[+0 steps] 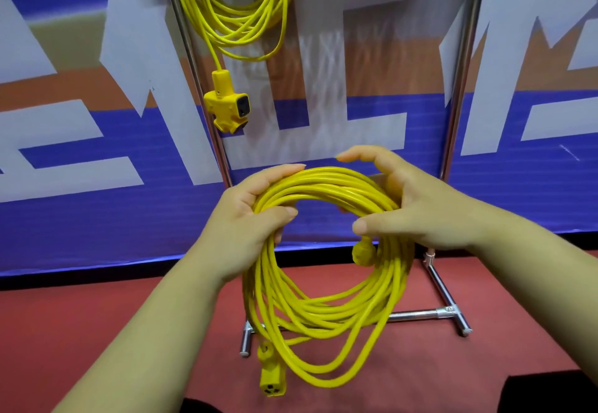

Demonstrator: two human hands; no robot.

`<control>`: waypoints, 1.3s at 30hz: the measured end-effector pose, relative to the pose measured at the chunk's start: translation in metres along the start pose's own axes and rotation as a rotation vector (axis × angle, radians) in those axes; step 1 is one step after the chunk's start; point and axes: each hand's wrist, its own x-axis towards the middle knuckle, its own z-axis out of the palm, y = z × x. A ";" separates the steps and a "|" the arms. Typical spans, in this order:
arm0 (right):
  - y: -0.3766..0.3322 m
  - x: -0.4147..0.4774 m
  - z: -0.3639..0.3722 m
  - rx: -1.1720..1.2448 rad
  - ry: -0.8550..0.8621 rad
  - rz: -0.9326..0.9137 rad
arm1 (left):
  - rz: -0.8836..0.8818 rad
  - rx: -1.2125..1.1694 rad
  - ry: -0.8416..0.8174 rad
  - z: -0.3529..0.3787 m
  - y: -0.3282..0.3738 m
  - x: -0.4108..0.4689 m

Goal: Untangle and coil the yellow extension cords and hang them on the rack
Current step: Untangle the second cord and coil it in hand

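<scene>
A coiled yellow extension cord point(323, 312) hangs between my hands in front of the rack. My left hand point(249, 218) grips the coil's upper left side. On the upper right, my right hand point(411, 205) wraps the loops, index finger stretched out, thumb pointing left. The cord's socket end point(271, 377) dangles at the bottom left and its plug point(364, 252) sits just under my right thumb. A second yellow cord point(239, 14) hangs coiled from the top of the metal rack point(459, 66), its three-way socket block point(228, 103) dangling beside the left post.
The rack's chrome base bars point(443, 312) rest on red floor point(64, 331) below the coil. A blue, white and orange banner point(97, 153) covers the wall right behind the rack. Dark shapes point(547, 393) sit at the bottom edge.
</scene>
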 end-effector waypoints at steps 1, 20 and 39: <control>0.000 0.001 0.001 0.001 -0.023 -0.018 | -0.008 0.004 -0.012 0.000 -0.001 0.000; 0.010 0.011 0.005 0.053 0.251 -0.061 | -0.336 -0.367 -0.179 0.007 -0.056 0.007; 0.006 0.003 -0.039 0.195 0.545 -0.100 | -0.540 -0.422 0.035 0.058 -0.083 0.010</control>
